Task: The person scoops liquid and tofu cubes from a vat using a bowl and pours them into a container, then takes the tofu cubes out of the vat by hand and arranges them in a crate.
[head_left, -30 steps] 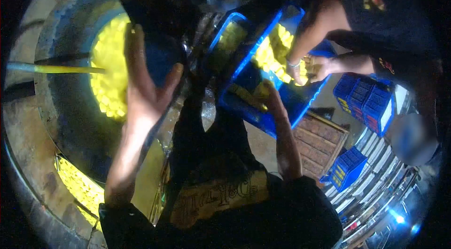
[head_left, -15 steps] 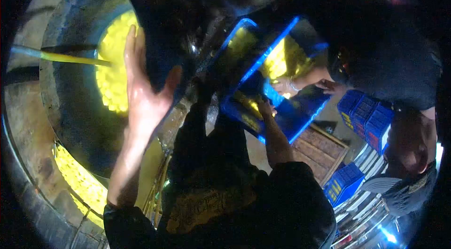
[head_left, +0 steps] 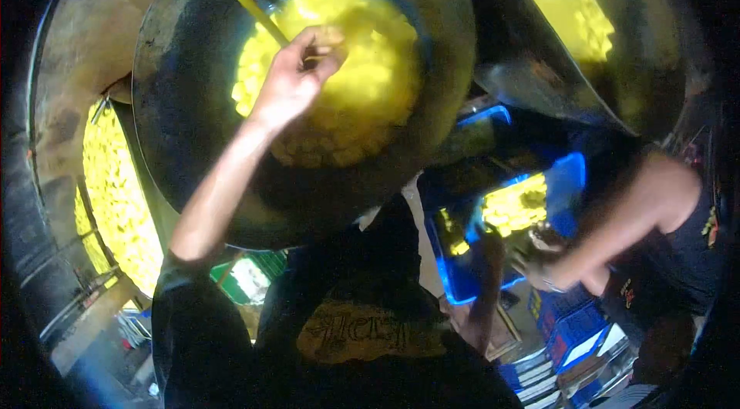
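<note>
Pan (head_left: 181, 104), head view, upper centre: large, round, dark, holding a bed of yellow pieces (head_left: 362, 62); slim yellow stick (head_left: 245, 0) slanting in from the upper left. Left hand (head_left: 297, 74) above the pieces, fingers curled, beside the stick; grip on it cannot be told. Second pan (head_left: 651, 39), upper right: more yellow pieces. Blue crate (head_left: 460, 295), right of centre: yellow pieces in part; right hand (head_left: 492, 245) at it, well apart from the left, its hold too dark to tell; co-worker's hand (head_left: 543, 266) near. Stacked blue crates (head_left: 570, 324), lower right.
</note>
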A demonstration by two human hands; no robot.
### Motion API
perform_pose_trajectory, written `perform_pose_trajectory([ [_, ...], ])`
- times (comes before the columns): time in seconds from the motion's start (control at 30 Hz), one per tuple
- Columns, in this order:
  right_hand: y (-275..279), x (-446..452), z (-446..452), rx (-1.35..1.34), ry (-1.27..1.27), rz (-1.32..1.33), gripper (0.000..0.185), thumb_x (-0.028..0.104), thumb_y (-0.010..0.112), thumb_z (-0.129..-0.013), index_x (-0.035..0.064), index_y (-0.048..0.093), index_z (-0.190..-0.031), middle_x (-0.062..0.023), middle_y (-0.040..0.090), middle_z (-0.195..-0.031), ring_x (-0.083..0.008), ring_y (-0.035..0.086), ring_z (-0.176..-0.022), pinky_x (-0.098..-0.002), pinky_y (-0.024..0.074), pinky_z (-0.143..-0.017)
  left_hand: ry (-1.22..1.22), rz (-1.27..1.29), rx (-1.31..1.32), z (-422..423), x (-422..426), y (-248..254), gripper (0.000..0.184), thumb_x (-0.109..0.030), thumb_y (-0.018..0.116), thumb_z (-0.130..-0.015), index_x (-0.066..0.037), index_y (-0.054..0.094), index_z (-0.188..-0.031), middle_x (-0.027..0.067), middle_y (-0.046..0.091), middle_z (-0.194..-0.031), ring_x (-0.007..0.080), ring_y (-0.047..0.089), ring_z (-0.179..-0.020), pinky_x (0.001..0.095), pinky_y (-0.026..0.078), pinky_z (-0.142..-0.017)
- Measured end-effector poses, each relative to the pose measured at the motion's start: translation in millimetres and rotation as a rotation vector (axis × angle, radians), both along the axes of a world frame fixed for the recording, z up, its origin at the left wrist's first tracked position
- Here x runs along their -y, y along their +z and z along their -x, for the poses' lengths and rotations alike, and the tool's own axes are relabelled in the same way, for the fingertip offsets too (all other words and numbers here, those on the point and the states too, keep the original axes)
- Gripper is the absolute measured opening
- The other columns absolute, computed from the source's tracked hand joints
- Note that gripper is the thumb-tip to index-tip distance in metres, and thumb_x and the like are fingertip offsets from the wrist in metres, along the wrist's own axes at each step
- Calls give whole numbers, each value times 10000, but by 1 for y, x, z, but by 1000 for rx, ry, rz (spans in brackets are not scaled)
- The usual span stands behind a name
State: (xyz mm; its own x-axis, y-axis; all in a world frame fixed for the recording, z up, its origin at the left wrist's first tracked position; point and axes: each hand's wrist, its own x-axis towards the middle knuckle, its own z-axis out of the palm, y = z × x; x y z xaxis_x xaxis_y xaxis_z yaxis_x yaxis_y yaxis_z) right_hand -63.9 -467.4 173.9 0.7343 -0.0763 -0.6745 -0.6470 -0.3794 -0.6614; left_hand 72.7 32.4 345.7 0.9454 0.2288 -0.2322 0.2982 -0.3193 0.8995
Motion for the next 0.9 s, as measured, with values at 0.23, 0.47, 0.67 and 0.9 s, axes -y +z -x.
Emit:
perform_pose_trajectory([
  [0.23, 276, -262, -162, 675, 610, -49, 299, 86, 694, -802, 7, 584, -1069, -158, 634, -1011, -230, 627, -952, -334, 496, -836, -503, -420, 79, 93, -74, -267, 214, -158, 535, -870, -42, 650, -1009, 152, 651, -854, 282, 615, -741, 422, 507, -709],
  [0.47, 76, -434, -255, 172, 1508, 431, 486, 314, 671, -825, 74, 540, -1226, -160, 600, -1182, -276, 553, -1145, -430, 434, -976, -429, -349, -367, 102, -34, -309, 254, -188, 509, -896, -32, 624, -1060, 169, 631, -918, 291, 605, -794, 425, 496, -740],
  [0.67, -73, -410, -202, -23, 1485, 560, 451, 319, 632, -849, 65, 547, -1212, -171, 604, -1171, -285, 563, -1128, -428, 448, -961, -309, -67, -480, 96, -46, -317, 290, -215, 488, -918, -24, 602, -1104, 184, 613, -973, 299, 596, -838, 427, 486, -767],
  [0.9, -92, -398, -250, -88, 1529, 389, 418, 325, 586, -878, 55, 556, -1195, -183, 609, -1158, -295, 574, -1108, -426, 463, -943, 55, 514, -468, 22, -86, -273, 334, -245, 462, -944, -14, 576, -1156, 201, 593, -1038, 308, 585, -891, 430, 475, -799],
])
